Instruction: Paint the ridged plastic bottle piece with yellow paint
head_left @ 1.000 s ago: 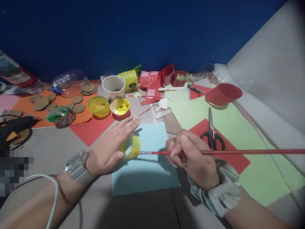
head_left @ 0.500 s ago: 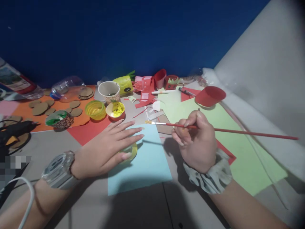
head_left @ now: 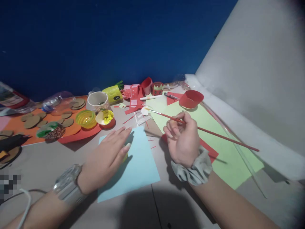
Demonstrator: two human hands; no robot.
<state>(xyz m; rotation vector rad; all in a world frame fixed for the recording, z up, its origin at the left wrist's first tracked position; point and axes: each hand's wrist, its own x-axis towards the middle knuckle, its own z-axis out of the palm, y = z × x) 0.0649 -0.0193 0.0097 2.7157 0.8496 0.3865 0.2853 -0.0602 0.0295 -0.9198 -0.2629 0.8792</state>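
Observation:
My right hand (head_left: 182, 140), closed in a pinch, holds a long red paintbrush (head_left: 221, 135) above the table. Its bristle tip, with some yellow on it, points left and slightly up. Palm down, my left hand (head_left: 107, 156) stretches its fingers out over a sheet of light blue paper (head_left: 140, 162). Below the thumb, a sliver of a round yellow-edged item (head_left: 125, 158) shows on that paper; the hand hides the rest. Beyond those fingers stand a small cup of yellow paint (head_left: 107, 117) and a yellow translucent bowl (head_left: 86, 119).
Behind the bowl is a white paper cup (head_left: 97, 101). Cardboard discs (head_left: 32, 121) and a clear plastic bottle (head_left: 59, 103) lie on orange paper at left. Green paper (head_left: 235, 168) and a red paper ring (head_left: 191, 99) are at right. A blue wall (head_left: 107, 41) rises behind.
The view has shifted, so the table items appear further left. My left fingers have drawn closer together, covering more of the round item. The brush now slants more, its tip higher.

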